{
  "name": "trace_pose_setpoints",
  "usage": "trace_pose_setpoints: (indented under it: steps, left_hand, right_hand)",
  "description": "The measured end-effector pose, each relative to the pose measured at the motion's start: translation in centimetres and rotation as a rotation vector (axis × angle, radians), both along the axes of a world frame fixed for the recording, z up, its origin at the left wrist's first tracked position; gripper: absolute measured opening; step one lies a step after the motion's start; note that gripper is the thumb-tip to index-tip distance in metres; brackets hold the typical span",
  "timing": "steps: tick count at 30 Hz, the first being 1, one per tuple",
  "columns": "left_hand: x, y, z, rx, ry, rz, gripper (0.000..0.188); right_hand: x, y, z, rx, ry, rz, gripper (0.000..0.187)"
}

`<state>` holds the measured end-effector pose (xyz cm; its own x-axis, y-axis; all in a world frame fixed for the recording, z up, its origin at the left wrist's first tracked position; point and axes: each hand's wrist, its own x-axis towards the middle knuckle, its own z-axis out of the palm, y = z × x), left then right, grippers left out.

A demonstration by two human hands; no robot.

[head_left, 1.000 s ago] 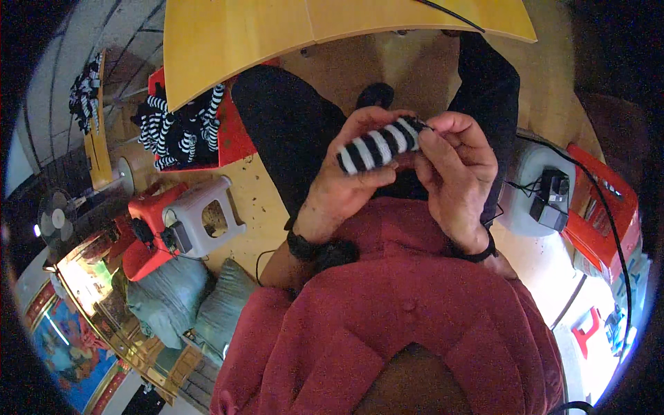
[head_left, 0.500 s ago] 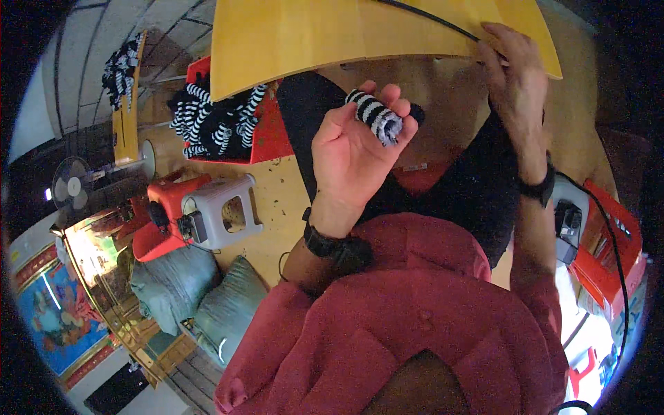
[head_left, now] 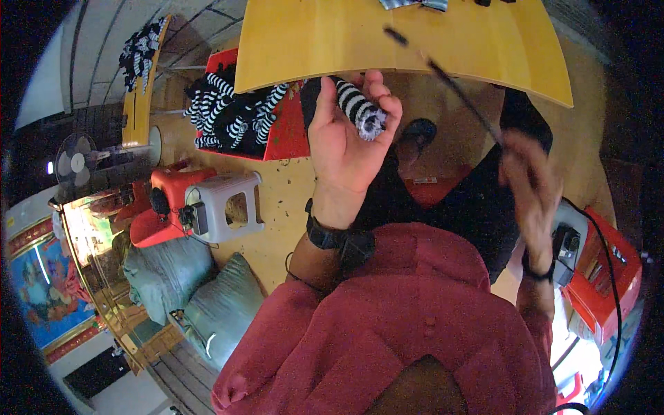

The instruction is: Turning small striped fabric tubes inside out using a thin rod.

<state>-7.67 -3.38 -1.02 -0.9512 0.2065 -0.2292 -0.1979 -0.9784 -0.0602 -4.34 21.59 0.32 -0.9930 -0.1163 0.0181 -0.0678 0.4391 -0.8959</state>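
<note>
1. Head view: a person's left hand (head_left: 348, 155), palm up, curls its fingers partway around a black-and-white striped roll (head_left: 356, 104), hollow end toward the body.
2. The roll is just off the near edge of the table (head_left: 484, 48), nearer its left corner.
3. The blurred right hand (head_left: 531, 176) holds a dark rod (head_left: 463, 99) that slants up past the middle of that edge; how tightly its fingers close cannot be told.
4. Striped knits (head_left: 235, 128) lie in a red bin (head_left: 287, 131) by the near left corner.

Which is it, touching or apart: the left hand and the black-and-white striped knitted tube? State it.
Touching. The head view shows the striped tube lying in the left hand, against its curled fingers.
</note>
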Motion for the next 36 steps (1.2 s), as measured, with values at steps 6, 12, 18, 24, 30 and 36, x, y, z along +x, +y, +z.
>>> trace_pose_setpoints:
  steps: [6,12,18,24,30,36]
  left_hand:
    - [-0.6,0.7,0.9,-0.121,0.022,0.06,0.032]
    - [-0.1,1.8,2.4,-0.179,0.065,0.07,0.031]
    - [0.3,2.2,3.0,-0.284,0.128,0.116,0.023]
    - [0.6,2.4,3.1,-0.367,0.202,0.109,0.013]
    - [0.6,2.2,4.5,-0.457,0.307,0.054,0.015]
    - [0.0,2.6,5.2,-0.509,0.3,0.108,0.025]
  right_hand:
    - [5.0,1.3,-0.4,0.021,0.031,0.083,0.018]
    - [5.1,0.4,-0.6,0.016,0.076,0.062,0.017]
    - [5.5,0.0,-0.3,-0.003,0.104,0.069,0.017]
    - [5.9,-0.3,-1.1,-0.037,0.048,0.043,0.017]
    - [6.5,-1.3,-0.9,-0.047,-0.052,0.043,0.015]
    - [7.4,-2.2,-1.3,-0.057,-0.059,0.064,0.014]
